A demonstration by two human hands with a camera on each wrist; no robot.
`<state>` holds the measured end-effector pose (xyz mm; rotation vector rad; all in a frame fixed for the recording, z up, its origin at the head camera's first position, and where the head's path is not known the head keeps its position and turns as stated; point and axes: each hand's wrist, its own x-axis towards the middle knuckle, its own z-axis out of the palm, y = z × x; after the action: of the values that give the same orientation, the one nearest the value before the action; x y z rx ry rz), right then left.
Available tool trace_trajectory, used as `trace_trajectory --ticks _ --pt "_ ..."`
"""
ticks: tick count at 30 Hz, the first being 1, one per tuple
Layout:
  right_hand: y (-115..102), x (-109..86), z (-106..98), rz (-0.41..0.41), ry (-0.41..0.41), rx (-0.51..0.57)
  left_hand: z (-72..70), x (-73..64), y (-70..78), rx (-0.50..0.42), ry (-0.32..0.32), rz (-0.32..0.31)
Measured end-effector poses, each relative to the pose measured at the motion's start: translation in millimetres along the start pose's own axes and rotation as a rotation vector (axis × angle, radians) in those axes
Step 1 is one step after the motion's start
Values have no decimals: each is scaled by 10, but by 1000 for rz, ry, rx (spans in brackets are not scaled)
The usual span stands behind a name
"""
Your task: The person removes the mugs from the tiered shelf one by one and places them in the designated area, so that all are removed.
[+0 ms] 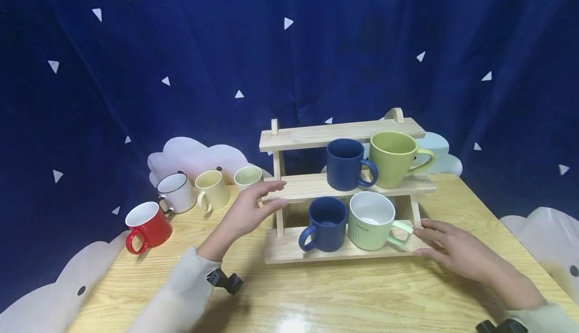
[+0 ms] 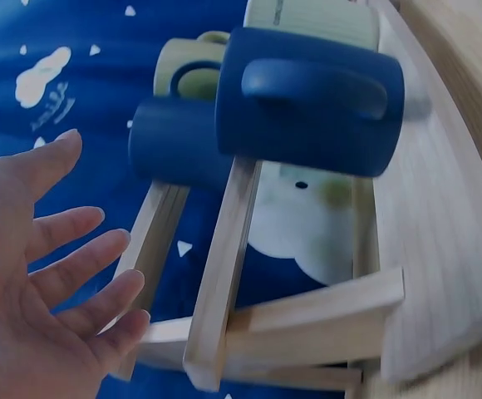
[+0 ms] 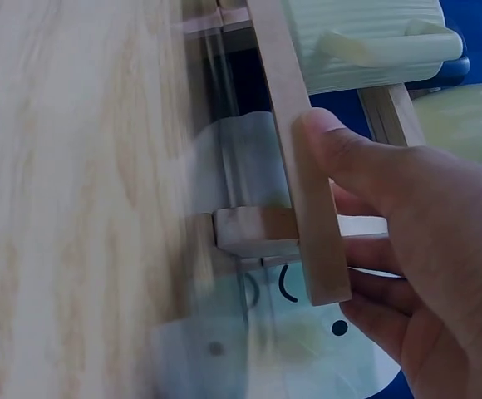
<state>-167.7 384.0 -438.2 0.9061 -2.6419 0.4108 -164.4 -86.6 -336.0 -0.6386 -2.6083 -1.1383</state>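
A wooden three-tier rack (image 1: 312,137) stands on the table, holding several mugs. On its bottom board, my right hand (image 1: 457,250) pinches the right end, thumb (image 3: 328,137) on the board's front edge and fingers behind. My left hand (image 1: 246,210), fingers spread and holding nothing, is beside the left end of the middle board. A navy mug (image 1: 343,164) and an olive-green mug (image 1: 390,164) sit on the middle board. Below them, another navy mug (image 1: 329,227) and a pale mint ribbed mug (image 1: 368,232) share the bottom board.
Left of the rack, a red mug (image 1: 156,227), a white mug with a dark rim (image 1: 181,197), a cream-yellow mug (image 1: 214,192) and a pale green mug (image 1: 246,176) stand on the wooden table (image 1: 334,298). Behind hangs a dark blue curtain (image 1: 316,61) with white triangles.
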Motion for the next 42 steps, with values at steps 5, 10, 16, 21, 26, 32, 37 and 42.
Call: trace_trajectory --ticks 5,10,16,21,26,32,37,42 --pt "7 8 -22 3 -14 10 107 80 95 -20 -17 33" --pt "15 9 -14 9 -23 20 206 151 179 -68 -40 42" --pt "12 -5 28 -1 -6 14 325 260 230 -100 -73 33" --pt "10 -10 39 -19 21 1 417 359 312 -134 -91 9" --pt "24 0 46 -30 35 -1 543 464 440 -143 -108 -14" --pt "39 -2 59 -31 35 1 731 586 605 -114 -131 -28" --pt "33 -3 55 -20 32 9 846 682 731 -88 -151 -29" --pt "27 -2 61 -19 35 6 911 754 804 -86 -170 -28"
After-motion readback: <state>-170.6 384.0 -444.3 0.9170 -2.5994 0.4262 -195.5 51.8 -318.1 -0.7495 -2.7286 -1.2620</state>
